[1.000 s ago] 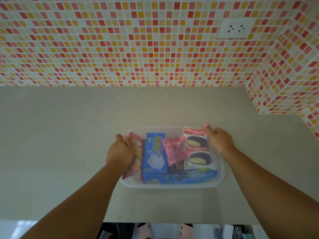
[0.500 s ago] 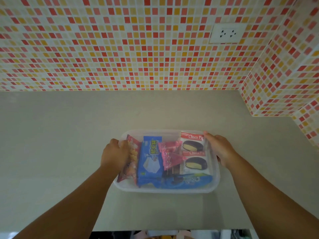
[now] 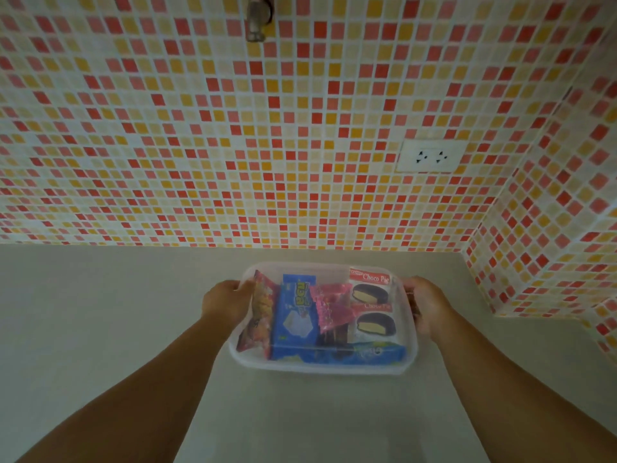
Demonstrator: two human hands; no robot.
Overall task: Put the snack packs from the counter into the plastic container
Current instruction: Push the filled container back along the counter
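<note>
1. The tub [image 3: 320, 369], a clear plastic container, is sitting on the grey counter [image 3: 100, 329], close to the tiled wall [image 3: 233, 128] and near the corner on the right.
2. The left hand [image 3: 225, 304] is gripping the tub's left rim, fingers curled over the edge beside the red pack [image 3: 258, 315].
3. The right hand [image 3: 425, 304] is clamping the tub's right rim, fingers wrapping the wall.
4. The snack packs are all lying inside the tub: the red pack is leaning against the left wall, and the blue pack [image 3: 293, 320] is lying just beside it.
5. A pink pack [image 3: 332, 305] is lying in the middle, and two Choco Pie packs [image 3: 372, 302] are lying along the right side, one behind the other.
6. A long blue pack [image 3: 350, 354] is lying across the near wall, touching the others.
7. A white socket [image 3: 430, 156] is showing on the wall above the tub, and a metal fitting [image 3: 256, 16] is showing at the top edge.
</note>
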